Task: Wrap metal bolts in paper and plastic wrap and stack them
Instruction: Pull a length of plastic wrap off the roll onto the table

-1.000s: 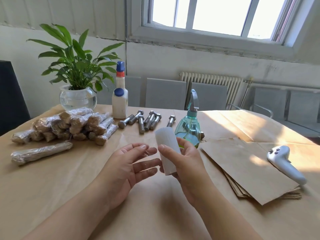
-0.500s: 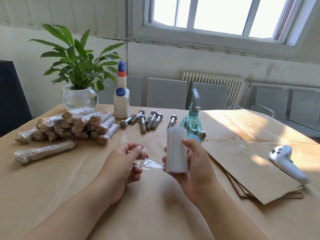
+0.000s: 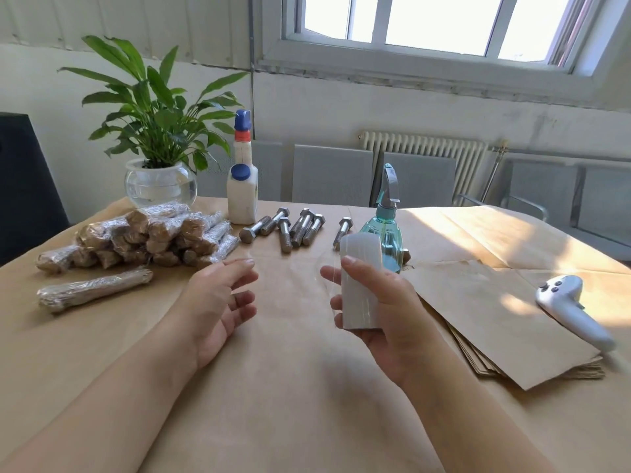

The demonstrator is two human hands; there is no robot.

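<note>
Plastic roll upright, gripped in right hand; left hand empty, fingers loose, beside it, bolts beyond both.

Two bare forearms, left hand and right hand (no sleeves, rings).

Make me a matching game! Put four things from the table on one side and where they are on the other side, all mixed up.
Things:
1. roll of plastic wrap
2. bare bolts
3. wrapped bolts
4. white controller

Places:
A. on the brown paper sheets at the right
B. stacked in front of the plant bowl
C. held in the right hand
D. loose beside the white bottle

Pairs: 1-C, 2-D, 3-B, 4-A
</note>
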